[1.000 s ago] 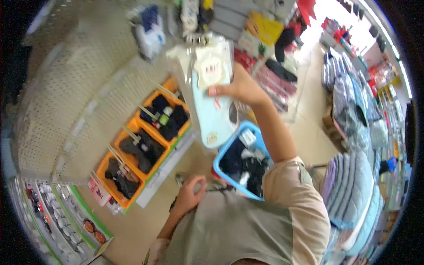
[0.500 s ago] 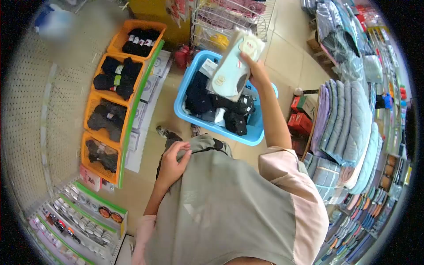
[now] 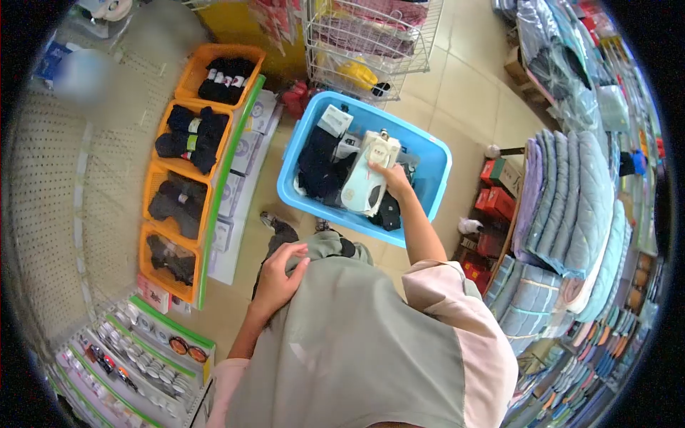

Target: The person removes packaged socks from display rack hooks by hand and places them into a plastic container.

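Sock packet [image 3: 367, 178] — in right hand [image 3: 392, 177], dark socks [image 3: 319, 165] beside.

Right hand [image 3: 392, 180] holding pale pack [image 3: 360, 187]; blue tub [image 3: 431, 171] beneath.

Folded quilts [image 3: 571, 203] in lilac and gray-blue lie layered together at the right, with red boxes [image 3: 496, 203] beside them near the tiled floor [image 3: 449, 93]. A wire rack [image 3: 428, 43] at the top holds pinkish packaged textiles [image 3: 364, 37] and something yellow. A perforated pegboard [image 3: 53, 192] lines the left side, and small goods fill green-edged shelves [image 3: 175, 324] at lower left.
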A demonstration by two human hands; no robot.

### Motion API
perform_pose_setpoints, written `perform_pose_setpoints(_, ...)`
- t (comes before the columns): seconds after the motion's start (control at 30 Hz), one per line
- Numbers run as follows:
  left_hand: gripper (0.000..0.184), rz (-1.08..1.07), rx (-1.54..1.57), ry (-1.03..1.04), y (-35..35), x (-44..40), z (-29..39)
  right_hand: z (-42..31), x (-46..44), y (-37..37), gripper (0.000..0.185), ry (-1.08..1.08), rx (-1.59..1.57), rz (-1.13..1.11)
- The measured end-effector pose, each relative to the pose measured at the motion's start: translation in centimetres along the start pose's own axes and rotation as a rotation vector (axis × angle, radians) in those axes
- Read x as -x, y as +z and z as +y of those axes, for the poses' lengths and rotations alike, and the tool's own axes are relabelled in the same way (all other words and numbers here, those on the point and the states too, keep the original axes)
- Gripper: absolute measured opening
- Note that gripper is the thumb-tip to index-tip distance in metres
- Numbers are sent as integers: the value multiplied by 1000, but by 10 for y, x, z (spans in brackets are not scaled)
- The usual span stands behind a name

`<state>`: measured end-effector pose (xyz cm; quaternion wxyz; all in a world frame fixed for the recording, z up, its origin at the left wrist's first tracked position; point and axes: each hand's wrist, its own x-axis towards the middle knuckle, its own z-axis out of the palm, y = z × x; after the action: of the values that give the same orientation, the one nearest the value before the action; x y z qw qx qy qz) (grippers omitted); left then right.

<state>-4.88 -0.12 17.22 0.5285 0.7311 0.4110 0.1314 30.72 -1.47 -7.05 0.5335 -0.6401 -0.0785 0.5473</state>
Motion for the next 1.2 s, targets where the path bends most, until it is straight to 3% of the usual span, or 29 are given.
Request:
perform_pose_setpoints(0.2,26,55,-8,-51,-5,1,2,-33,-24,42,45,-13,307,-229)
perform_pose_setpoints(0.47,26,165,19,-57,-13,5,-3,-41,-53,83,61,-98,786,-373)
perform_pose_setpoints(0.63,26,184,50,-85,-16,8,-9,-39,-52,106,79,-135,1338,-520)
perform_pose_setpoints(0.87,27,196,40,-71,-20,8,-11,25,-63,120,79,-76,1385,-669)
perform_pose_setpoints(0.9,27,192,40,-82,-20,8,-12,32,-60,123,80,-142,1427,-675)
perform_pose_setpoints(1.2,27,194,25,-94,-22,10,-17,71,-47,126,79,-148,1376,-505)
